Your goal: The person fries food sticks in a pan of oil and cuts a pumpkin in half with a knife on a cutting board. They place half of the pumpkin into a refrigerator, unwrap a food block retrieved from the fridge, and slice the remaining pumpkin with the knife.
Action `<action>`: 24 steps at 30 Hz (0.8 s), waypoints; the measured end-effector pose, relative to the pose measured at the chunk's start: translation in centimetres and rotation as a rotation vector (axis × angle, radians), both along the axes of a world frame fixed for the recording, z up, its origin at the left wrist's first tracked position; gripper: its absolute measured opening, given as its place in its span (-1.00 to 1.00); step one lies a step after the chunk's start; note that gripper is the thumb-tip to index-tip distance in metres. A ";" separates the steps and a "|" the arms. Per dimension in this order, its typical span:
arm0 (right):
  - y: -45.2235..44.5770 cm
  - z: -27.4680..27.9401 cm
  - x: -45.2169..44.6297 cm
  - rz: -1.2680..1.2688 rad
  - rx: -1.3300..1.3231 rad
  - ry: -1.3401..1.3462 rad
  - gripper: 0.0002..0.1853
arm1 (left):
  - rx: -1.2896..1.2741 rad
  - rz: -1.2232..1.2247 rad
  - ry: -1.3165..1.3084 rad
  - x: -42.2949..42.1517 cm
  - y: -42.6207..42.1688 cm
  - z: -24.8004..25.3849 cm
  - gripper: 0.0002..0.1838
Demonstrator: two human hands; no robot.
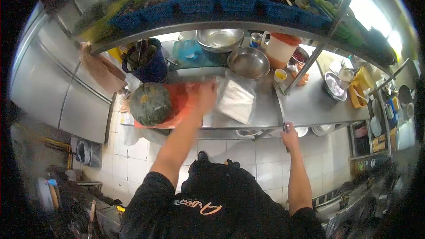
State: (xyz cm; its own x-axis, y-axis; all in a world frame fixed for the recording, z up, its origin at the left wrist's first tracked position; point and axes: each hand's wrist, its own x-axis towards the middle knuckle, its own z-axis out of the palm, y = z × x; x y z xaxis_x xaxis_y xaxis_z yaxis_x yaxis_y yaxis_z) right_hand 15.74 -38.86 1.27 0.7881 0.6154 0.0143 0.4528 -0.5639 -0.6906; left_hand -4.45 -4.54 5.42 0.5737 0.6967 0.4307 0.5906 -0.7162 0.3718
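Observation:
My right hand (pixel 290 137) is closed around the handle of a knife (pixel 282 108), whose long blade points away from me over the steel table. My left hand (pixel 206 98) is smeared by motion above the right side of a red cutting board (pixel 180 99); its fingers are not clear. On the board's left part rests a large dark green pumpkin (pixel 150 103), apparently whole. Just right of my left hand lies a clear plastic bag (pixel 237 100) with white, flat contents that I cannot name.
A steel shelf (pixel 212 26) with several blue baskets (pixel 199 4) spans the back above the table. Below it stand a dark blue bucket (pixel 146 64), metal bowls (pixel 249 63) and an orange-lidded jug (pixel 282 50). A slanting post (pixel 305 71) rises at right.

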 end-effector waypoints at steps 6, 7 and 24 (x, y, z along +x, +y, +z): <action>-6.0 6.7 -5.7 0.157 0.104 -0.089 -0.57 | -0.060 -0.261 0.126 0.6 3.9 10.1 -0.66; -5.9 8.6 -6.7 0.190 0.094 -0.128 -0.57 | -0.049 -0.285 0.213 0.8 3.6 11.6 -0.66; 10.3 12.2 -9.7 0.493 0.119 -0.436 -0.71 | 0.072 -0.333 0.487 2.5 -2.1 14.0 -0.72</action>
State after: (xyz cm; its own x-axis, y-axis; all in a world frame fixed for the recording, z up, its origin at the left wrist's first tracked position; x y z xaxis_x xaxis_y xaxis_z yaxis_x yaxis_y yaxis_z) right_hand 6.04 -28.54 13.43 0.3211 0.8767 0.3582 0.8901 -0.1502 -0.4304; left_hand -1.96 -6.60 19.41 0.8999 0.4240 0.1022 0.4200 -0.9056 0.0583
